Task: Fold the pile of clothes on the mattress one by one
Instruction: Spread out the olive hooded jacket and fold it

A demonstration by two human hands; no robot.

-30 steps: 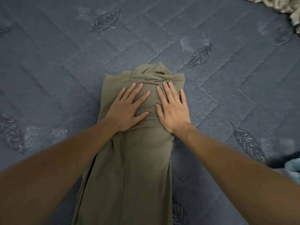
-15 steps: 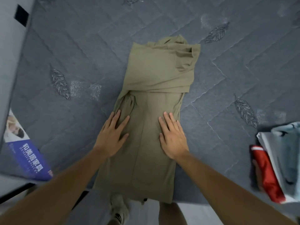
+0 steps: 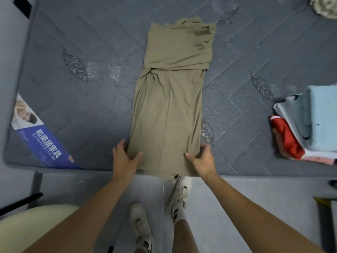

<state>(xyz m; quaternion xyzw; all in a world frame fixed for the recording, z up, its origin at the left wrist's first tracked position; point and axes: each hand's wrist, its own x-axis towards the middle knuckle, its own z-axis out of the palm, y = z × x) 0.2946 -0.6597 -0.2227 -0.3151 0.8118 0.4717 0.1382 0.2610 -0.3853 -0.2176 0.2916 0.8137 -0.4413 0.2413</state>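
head view: olive garment gripped at its near hem

head view shows the step in hand as the lengthwise fold of the olive garment [image 3: 169, 114], which lies as a narrow strip on the mattress [image 3: 73, 110] — its top already doubled back. left hand [image 3: 124, 159] pinches the near left corner, thumb on top, fingers tucked under. right hand [image 3: 201, 159] pinches the near right corner likewise. next move likely calls for lifting both corners evenly and carrying the hem away toward the far end — keeping edges aligned. folded stack [image 3: 310, 123] sits at right.
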